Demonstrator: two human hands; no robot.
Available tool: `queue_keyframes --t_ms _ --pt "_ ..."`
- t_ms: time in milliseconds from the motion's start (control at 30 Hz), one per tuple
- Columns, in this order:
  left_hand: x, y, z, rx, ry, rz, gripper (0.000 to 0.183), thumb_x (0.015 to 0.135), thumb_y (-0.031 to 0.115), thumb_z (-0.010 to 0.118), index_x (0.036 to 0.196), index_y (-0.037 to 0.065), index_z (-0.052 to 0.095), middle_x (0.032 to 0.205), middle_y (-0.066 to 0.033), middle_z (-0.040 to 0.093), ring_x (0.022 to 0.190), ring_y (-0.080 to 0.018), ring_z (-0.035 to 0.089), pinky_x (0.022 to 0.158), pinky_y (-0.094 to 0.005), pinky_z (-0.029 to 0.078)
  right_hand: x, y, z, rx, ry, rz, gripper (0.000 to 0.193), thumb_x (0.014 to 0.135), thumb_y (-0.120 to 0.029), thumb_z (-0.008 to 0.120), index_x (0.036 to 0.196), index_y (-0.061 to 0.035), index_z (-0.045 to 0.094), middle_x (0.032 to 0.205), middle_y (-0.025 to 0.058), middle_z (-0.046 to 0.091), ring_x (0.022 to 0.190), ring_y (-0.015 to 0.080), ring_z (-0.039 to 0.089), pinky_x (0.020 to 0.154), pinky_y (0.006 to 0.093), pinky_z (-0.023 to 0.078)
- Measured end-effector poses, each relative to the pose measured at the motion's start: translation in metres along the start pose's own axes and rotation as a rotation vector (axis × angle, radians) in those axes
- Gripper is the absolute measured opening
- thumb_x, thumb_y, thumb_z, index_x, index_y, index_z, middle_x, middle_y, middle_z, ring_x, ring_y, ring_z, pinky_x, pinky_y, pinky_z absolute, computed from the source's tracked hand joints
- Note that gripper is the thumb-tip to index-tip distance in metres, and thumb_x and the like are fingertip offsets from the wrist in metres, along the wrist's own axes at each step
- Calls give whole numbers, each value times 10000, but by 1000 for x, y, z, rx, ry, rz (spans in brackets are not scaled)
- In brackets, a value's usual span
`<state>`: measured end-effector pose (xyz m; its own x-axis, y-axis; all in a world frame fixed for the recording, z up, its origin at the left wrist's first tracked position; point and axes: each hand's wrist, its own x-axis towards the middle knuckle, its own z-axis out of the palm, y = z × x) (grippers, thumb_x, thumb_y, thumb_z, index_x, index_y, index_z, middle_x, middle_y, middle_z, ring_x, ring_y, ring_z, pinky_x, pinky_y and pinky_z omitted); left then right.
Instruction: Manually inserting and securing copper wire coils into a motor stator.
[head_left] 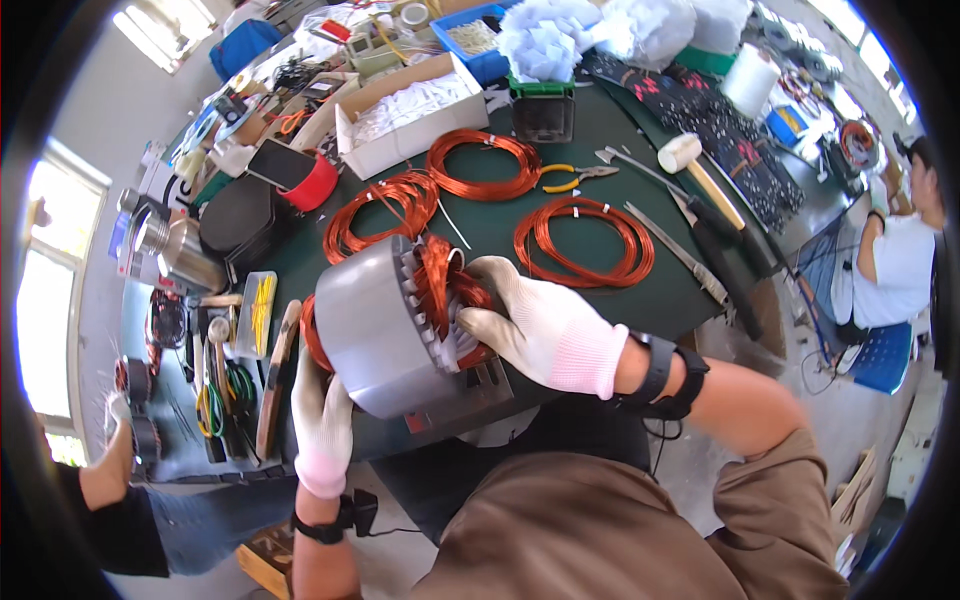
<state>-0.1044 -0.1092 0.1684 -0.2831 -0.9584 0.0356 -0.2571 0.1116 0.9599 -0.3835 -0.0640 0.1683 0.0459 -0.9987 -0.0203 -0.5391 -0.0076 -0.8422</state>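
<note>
A motor stator (372, 335), a thick grey metal ring with toothed slots, is tilted at the table's near edge. Bundles of copper winding (434, 285) stick out of its right end. My right hand (535, 325), in a white glove with a pink cuff, pinches the winding by the slots with thumb and fingers; the fingertips are partly covered by wire. At the ring's left end my left hand (323, 420), gloved alike, grips the stator from below, its fingers partly hidden behind the metal. More copper (312, 335) shows at that end.
Beyond the stator lie copper wire coils (585, 243), yellow-handled pliers (578, 178) and a white mallet (700, 170). A white carton (410, 115) stands behind. Scissors (210, 410) and a wooden stick (278, 375) lie left. Other people (885, 255) sit at both sides.
</note>
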Motion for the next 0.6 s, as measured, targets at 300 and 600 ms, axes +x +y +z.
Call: queue_keyframes --t_ms 300,600 --pt "32 -8 4 417 123 224 148 927 33 654 1053 -16 714 802 -166 721 774 -262 726 729 -344 547 21 5 24 326 168 4 391 883 -135 716 1198 40 565 1067 189 696 1016 304 701 911 386 551" --pt "34 -13 -19 525 -44 344 187 832 77 629 1003 54 701 917 -182 688 923 -418 666 818 -488 535 32 4 -7 232 -201 16 497 880 61 647 1372 22 589 1121 73 728 942 103 676 795 279 567"
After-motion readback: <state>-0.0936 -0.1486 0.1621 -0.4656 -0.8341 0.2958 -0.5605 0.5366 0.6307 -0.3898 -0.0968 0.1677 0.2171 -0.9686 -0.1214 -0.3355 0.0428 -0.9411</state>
